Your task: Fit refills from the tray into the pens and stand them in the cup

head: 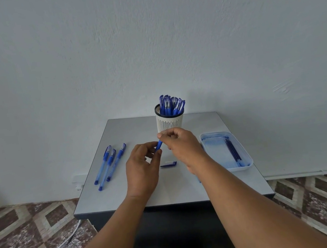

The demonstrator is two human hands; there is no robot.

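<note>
Short blue pen part (158,145) pinched between fingers of both hands, mostly hidden.

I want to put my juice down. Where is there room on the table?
The near table edge under the forearms is bare, and so is the far left corner beside the cup. The middle is crowded: both hands, left hand and right hand, work a pen above a loose cap. Three pens fill the left, the tray the right.

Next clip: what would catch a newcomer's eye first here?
Both hands meet at the table's centre, the left hand and right hand gripping one blue pen part. Behind them stands a white cup crammed with blue pens; three more pens lie left, and a tray of refills right.
</note>
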